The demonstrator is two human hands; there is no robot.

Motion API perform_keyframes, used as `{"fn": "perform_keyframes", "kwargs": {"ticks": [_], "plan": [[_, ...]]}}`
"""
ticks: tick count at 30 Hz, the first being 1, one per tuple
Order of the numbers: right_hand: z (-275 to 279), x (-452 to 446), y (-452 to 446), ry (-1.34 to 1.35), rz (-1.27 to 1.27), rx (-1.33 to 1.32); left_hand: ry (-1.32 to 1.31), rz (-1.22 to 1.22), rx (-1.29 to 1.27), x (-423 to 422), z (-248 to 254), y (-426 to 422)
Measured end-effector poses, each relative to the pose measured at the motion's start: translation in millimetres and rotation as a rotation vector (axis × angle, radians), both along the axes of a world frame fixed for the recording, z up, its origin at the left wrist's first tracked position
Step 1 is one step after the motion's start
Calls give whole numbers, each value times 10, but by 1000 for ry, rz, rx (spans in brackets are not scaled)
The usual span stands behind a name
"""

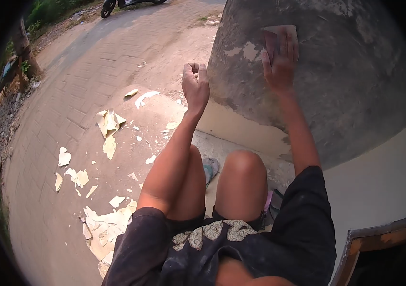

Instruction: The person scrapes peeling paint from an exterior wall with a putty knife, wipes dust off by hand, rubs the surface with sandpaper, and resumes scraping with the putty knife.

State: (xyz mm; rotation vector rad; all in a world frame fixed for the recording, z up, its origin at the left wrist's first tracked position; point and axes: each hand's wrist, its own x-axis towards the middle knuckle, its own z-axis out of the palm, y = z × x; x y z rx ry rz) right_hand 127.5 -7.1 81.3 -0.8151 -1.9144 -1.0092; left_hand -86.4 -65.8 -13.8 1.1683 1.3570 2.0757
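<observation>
My right hand (pixel 281 69) lies against the dark grey, patchy wall (pixel 350 81), pressing a folded sheet of sandpaper (pixel 270 42) to it. The sheet shows a reddish-brown face and a pale backing, and my fingers cover part of it. To the left, my left hand (pixel 196 88) is raised near the wall's edge with its fingers curled in. Nothing shows in that hand. Pale patches (pixel 249 51) of old coating remain on the wall beside the sandpaper, and a cream strip (pixel 241 124) runs along its lower part.
Peeled cream flakes (pixel 110 226) and a larger curled scrap (pixel 109 122) litter the paved ground (pixel 88 86) at left. A sandalled foot (pixel 210 168) is below my knees. A wooden frame (pixel 379 237) stands at lower right, and a motorbike (pixel 126 4) at the top.
</observation>
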Motion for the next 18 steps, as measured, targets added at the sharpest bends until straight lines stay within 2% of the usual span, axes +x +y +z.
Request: {"fn": "perform_keyframes", "kwargs": {"ticks": [3, 6, 10, 13, 18], "plan": [[13, 62, -118, 129, 205, -184, -12, -77, -44, -91, 52, -15], [123, 61, -405, 247, 398, -168, -12, -74, -94, -250, 166, 76], [-38, 129, -671, 363, 382, -162, 52, 106, -67, -607, 151, 387], [-128, 197, -710, 368, 336, -114, 41, 168, -173, -842, 222, 666], [-145, 151, -589, 381, 253, -155, -94, 185, -257, -588, 696, 855]]}}
